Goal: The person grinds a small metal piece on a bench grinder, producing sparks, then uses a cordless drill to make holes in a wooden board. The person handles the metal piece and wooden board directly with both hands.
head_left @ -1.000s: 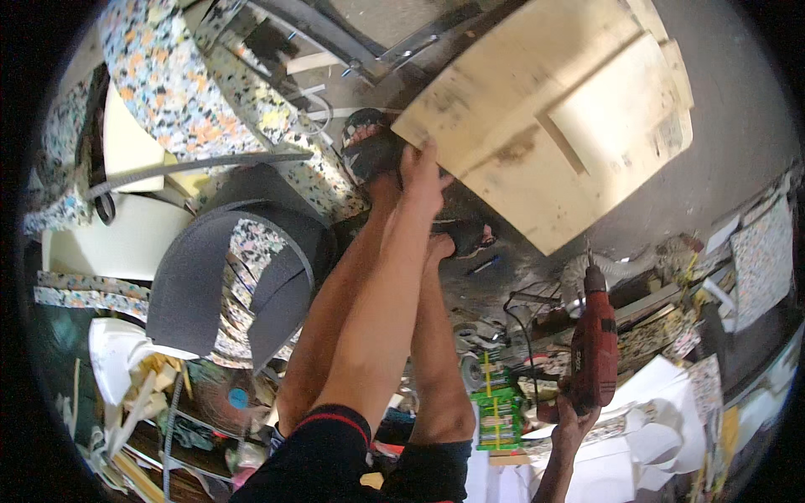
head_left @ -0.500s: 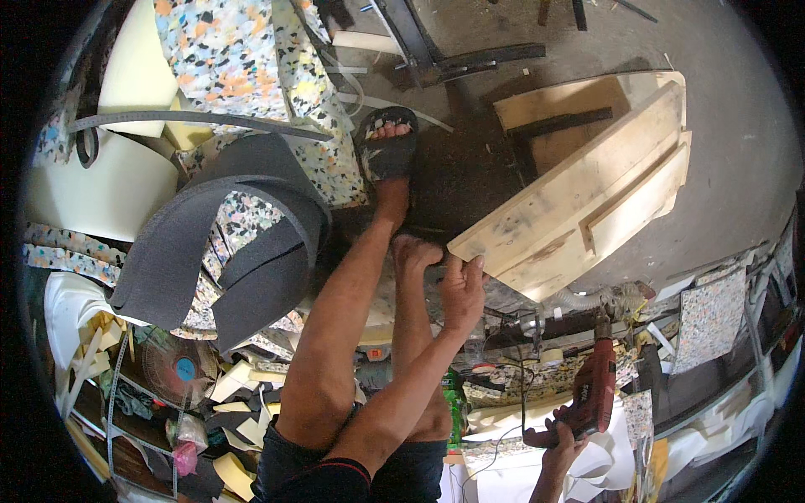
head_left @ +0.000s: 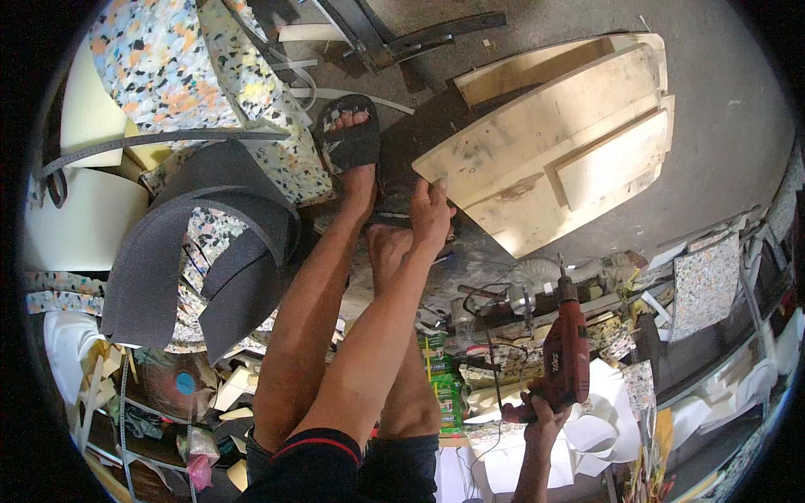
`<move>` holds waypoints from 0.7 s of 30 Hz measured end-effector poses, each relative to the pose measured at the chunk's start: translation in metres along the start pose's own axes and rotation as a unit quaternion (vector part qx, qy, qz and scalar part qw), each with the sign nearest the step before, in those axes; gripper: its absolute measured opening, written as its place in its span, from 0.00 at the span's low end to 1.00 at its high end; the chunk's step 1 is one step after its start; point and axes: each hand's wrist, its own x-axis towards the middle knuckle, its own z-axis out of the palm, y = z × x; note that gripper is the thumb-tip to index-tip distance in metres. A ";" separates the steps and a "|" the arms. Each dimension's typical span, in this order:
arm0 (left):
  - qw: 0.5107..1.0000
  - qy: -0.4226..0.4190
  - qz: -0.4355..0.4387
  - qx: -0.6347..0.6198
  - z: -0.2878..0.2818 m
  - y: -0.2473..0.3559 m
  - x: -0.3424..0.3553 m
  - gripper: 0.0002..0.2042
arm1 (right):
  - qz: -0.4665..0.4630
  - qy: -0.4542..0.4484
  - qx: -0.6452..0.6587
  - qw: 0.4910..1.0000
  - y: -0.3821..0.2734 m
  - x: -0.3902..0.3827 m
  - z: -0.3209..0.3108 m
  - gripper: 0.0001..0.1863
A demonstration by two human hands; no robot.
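My right hand [head_left: 543, 411] is wrapped round the handle of a red power drill [head_left: 567, 348], whose chuck and bit point away from me. My left hand [head_left: 431, 216] has its fingers closed on the near left corner of a plywood frame [head_left: 511, 159]. Pale boards make up this frame, with a smaller panel [head_left: 608, 159] fixed on its near face. It stands tilted on the floor, beyond my feet and to the right. The drill bit is apart from the wood.
At left, dark grey foam sheets [head_left: 147, 277] lie curled beside speckled foam slabs [head_left: 168, 67]. A dark metal frame piece [head_left: 360, 38] lies at the far middle. Foam scraps, a ribbed hose [head_left: 541, 272], a fan [head_left: 172, 381] and green packages [head_left: 444, 386] clutter the near side.
The plywood frame has tipped, showing more of its near face. My left hand has moved with its corner. In view, the drill sits slightly further left and higher; the whole scene has shifted left.
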 end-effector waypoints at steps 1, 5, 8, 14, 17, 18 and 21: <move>1.000 -0.005 -0.015 -0.003 -0.001 0.001 0.003 0.19 | 0.009 -0.001 0.019 1.000 -0.001 0.000 0.004 0.24; 0.998 -0.024 -0.053 0.013 -0.009 -0.009 0.019 0.21 | 0.021 -0.019 0.049 0.998 0.002 0.002 0.011 0.26; 0.998 -0.013 -0.054 0.033 -0.009 -0.013 0.022 0.20 | 0.038 -0.006 0.057 0.998 -0.003 -0.003 0.021 0.29; 0.987 -0.074 -0.111 0.094 -0.016 0.014 0.030 0.28 | 0.046 -0.027 0.045 0.998 -0.011 -0.002 0.025 0.33; 0.974 -0.127 -0.119 0.142 -0.023 0.024 0.029 0.35 | 0.009 -0.032 0.010 0.999 -0.007 0.004 0.021 0.32; 0.969 -0.143 -0.116 0.167 -0.032 0.024 0.031 0.37 | -0.002 -0.036 -0.008 0.999 -0.008 0.004 0.019 0.32; 0.952 -0.139 -0.075 0.262 -0.038 0.038 0.010 0.43 | -0.089 -0.053 -0.090 0.991 -0.020 0.004 0.018 0.32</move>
